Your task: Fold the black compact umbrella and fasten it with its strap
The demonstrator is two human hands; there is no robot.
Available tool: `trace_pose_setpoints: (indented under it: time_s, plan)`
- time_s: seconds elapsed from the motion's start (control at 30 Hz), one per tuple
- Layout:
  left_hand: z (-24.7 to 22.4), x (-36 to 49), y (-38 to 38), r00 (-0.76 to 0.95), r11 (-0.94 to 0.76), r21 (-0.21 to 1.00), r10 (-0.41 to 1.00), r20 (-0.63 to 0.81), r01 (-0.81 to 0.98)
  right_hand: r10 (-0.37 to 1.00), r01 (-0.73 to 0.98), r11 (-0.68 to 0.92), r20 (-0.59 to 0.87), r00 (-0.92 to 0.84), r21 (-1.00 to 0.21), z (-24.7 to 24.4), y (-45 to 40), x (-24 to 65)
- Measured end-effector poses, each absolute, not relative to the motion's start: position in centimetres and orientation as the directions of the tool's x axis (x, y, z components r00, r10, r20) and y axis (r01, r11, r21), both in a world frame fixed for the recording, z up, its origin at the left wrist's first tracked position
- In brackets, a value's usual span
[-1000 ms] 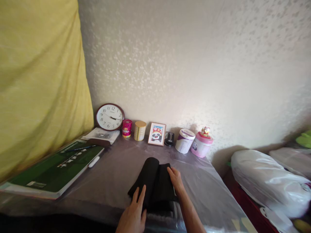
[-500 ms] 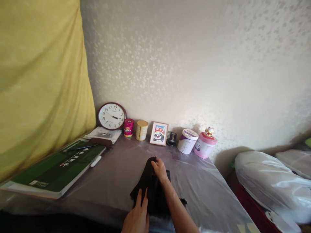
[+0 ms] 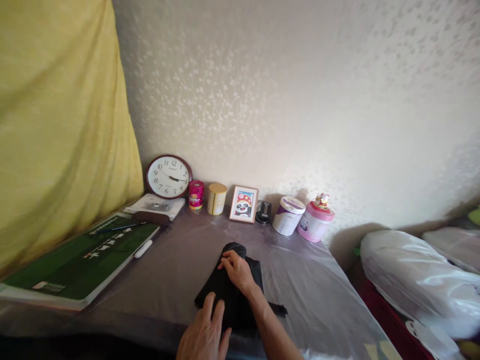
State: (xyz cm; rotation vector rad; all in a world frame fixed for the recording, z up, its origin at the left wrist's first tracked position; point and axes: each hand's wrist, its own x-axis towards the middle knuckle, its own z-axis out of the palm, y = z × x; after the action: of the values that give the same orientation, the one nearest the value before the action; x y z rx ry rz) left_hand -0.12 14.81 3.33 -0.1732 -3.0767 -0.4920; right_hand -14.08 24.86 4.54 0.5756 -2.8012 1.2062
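A black folded piece of fabric (image 3: 210,290) lies on the table near its front edge, with a short strap-like end (image 3: 278,308) sticking out to the right. What kind of article it is, I cannot make out. My left hand (image 3: 204,327) rests at its lower left part, fingers spread and holding nothing. Higher up, my right hand (image 3: 238,271) lies over the upper part of the fabric, fingers bent and somewhat apart, not gripping it. My right forearm covers some of the fabric's right side.
Along the wall stand a clock (image 3: 169,176), a pink tin (image 3: 196,195), a yellow-lidded can (image 3: 216,199), a panda picture frame (image 3: 243,204), a small black device (image 3: 264,213) and two tubs (image 3: 288,216). A green book (image 3: 82,260) lies left; plastic-wrapped bundles (image 3: 416,280) are right.
My right hand has let go of the fabric's upper edge and come down slightly to the left. My left hand has shifted a little left, and the fabric looks flatter.
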Motion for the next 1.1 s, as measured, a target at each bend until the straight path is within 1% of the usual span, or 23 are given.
trace_pose_setpoints:
  time_s: [0.1, 0.2, 0.33, 0.43, 0.5, 0.67, 0.8, 1.1]
  plan:
    - [4.1, -0.6, 15.6, -0.988, 0.957, 0.246, 0.149, 0.031, 0.152, -0.412, -0.443, 0.599, 0.218, -0.885, -0.667, 4.7, 25.1, -13.2]
    - [4.1, -0.9, 16.3, -0.988, 0.964, 0.234, 0.144, -0.057, 0.127, -0.479, -0.515, 0.548, 0.258, -0.839, -0.659, 4.7, 25.5, -12.0]
    - [3.2, -1.1, 16.5, -0.978, 0.952, 0.285, 0.155, -0.142, 0.11, -0.547, -0.613, 0.451, 0.342, -0.764, -0.649, 4.4, 26.5, -10.0]
    - [2.6, -1.3, 16.4, -0.972, 0.938, 0.332, 0.16, -0.175, 0.095, -0.582, -0.71, 0.416, 0.433, -0.688, -0.568, 3.9, 27.2, -9.5]
    - [2.3, -1.5, 16.3, -0.971, 0.928, 0.366, 0.15, -0.189, 0.072, -0.594, -0.749, 0.419, 0.469, -0.653, -0.513, 3.6, 27.5, -10.0]
    - [1.6, -2.1, 16.3, -0.965, 0.913, 0.407, 0.134, -0.226, 0.031, -0.561, -0.713, 0.528, 0.441, -0.7, -0.461, 2.9, 27.4, -12.5]
    - [1.5, -2.2, 16.3, -0.96, 0.907, 0.421, 0.133, -0.248, 0.016, -0.549, -0.689, 0.575, 0.416, -0.725, -0.442, 2.6, 27.1, -14.7]
    - [1.9, -2.1, 16.2, -0.958, 0.905, 0.426, 0.113, -0.264, -0.01, -0.478, -0.614, 0.655, 0.388, -0.788, -0.44, 1.8, 26.6, -19.7]
